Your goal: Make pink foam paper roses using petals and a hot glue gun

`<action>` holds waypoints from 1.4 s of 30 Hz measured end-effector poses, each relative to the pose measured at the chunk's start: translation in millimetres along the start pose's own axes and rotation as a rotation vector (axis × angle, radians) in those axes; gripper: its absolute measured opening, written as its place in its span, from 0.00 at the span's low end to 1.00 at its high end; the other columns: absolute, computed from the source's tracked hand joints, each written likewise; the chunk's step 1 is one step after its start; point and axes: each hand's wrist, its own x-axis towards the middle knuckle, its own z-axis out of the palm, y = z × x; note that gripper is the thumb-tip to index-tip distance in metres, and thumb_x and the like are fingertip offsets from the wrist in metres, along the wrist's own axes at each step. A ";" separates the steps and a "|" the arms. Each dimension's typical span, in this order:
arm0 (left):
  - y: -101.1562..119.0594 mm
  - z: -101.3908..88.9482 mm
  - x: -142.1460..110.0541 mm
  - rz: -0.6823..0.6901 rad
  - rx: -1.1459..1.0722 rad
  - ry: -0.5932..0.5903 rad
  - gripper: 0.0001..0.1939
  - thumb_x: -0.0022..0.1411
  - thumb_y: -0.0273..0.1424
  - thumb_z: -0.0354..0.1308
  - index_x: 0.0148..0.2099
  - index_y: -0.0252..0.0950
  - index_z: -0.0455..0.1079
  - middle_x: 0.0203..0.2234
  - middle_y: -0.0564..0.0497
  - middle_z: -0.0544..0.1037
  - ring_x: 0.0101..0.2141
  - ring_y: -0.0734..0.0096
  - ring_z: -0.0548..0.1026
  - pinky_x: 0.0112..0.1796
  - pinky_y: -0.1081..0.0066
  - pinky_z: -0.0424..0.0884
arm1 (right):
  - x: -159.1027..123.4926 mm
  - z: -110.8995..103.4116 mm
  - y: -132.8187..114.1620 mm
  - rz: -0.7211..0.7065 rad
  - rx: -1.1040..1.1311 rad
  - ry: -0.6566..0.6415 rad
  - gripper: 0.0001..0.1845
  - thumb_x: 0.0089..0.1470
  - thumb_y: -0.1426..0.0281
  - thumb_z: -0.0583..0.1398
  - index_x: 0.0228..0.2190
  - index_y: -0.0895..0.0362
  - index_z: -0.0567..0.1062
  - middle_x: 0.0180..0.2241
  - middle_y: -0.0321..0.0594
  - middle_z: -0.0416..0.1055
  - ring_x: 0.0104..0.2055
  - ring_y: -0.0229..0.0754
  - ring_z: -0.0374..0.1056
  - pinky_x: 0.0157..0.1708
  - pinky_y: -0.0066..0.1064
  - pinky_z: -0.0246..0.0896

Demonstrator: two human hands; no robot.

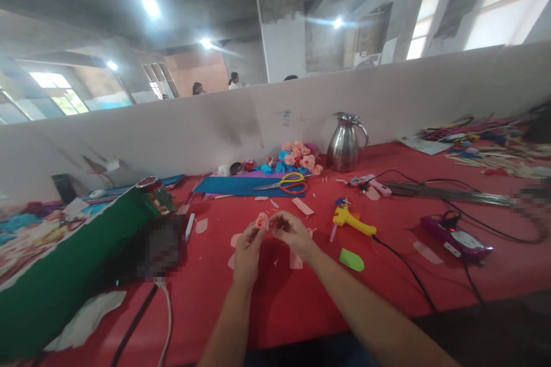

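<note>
Both my hands meet over the red table [301,298]. My left hand [248,246] pinches a small pink paper rose [262,220] at its fingertips. My right hand [293,232] is closed beside it, fingers pinched against the same rose. Small pink paper petals [302,206] lie scattered on the table around my hands. A yellow glue gun [353,221] lies just right of my right hand, its black cable trailing toward me. A green piece [351,260] lies near my right forearm.
Scissors [286,182] rest on blue foam sheets [241,186]; finished paper flowers [299,156] and a steel jug [344,142] stand by the white partition [215,126]. A purple power strip [458,238] with cables lies right. A green roll [64,275] lies left. Sticks clutter the far right.
</note>
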 end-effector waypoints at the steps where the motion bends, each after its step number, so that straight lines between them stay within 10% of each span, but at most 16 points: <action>1: 0.6 0.3 -0.2 -0.008 -0.004 0.012 0.11 0.50 0.36 0.62 0.35 0.35 0.74 0.35 0.49 0.77 0.40 0.66 0.71 0.44 0.69 0.63 | -1.0 0.3 -1.7 -0.007 0.010 -0.006 0.09 0.44 0.68 0.61 0.31 0.56 0.70 0.31 0.35 0.68 0.30 0.35 0.61 0.30 0.26 0.55; 20: -8.0 -2.0 1.0 -0.139 -0.025 0.025 0.14 0.48 0.40 0.62 0.28 0.35 0.66 0.20 0.57 0.66 0.22 0.80 0.62 0.24 0.79 0.59 | 2.2 4.5 6.7 0.040 -0.236 0.129 0.05 0.48 0.70 0.54 0.23 0.56 0.68 0.23 0.33 0.66 0.27 0.37 0.62 0.28 0.28 0.57; 24: -7.0 -1.4 1.1 -0.205 -0.093 0.072 0.14 0.44 0.38 0.65 0.29 0.34 0.67 0.21 0.57 0.66 0.22 0.81 0.61 0.25 0.80 0.60 | -4.3 -30.5 -10.3 0.027 -0.391 0.131 0.05 0.47 0.70 0.55 0.26 0.56 0.71 0.24 0.35 0.69 0.27 0.40 0.64 0.29 0.30 0.58; 27: -8.0 -1.0 1.3 -0.236 -0.138 0.093 0.15 0.42 0.37 0.65 0.29 0.34 0.68 0.21 0.56 0.66 0.21 0.82 0.62 0.25 0.79 0.60 | -21.2 -78.9 -26.9 0.018 -0.905 0.197 0.12 0.45 0.74 0.54 0.34 0.56 0.72 0.34 0.41 0.72 0.39 0.44 0.66 0.42 0.36 0.57; 32: -8.8 -0.1 1.4 -0.240 -0.165 0.126 0.16 0.39 0.37 0.66 0.28 0.33 0.68 0.22 0.56 0.68 0.20 0.83 0.64 0.22 0.80 0.59 | -53.4 -138.5 -35.7 0.460 -1.557 0.296 0.23 0.45 0.71 0.56 0.46 0.57 0.68 0.47 0.52 0.66 0.49 0.57 0.60 0.42 0.48 0.54; 42: -12.5 -3.1 1.7 -0.195 -0.127 0.146 0.16 0.39 0.39 0.67 0.27 0.32 0.70 0.20 0.54 0.70 0.21 0.79 0.67 0.25 0.77 0.63 | -48.8 -152.5 -21.3 0.504 -1.475 0.304 0.22 0.49 0.75 0.52 0.48 0.61 0.63 0.33 0.48 0.72 0.35 0.47 0.70 0.30 0.31 0.57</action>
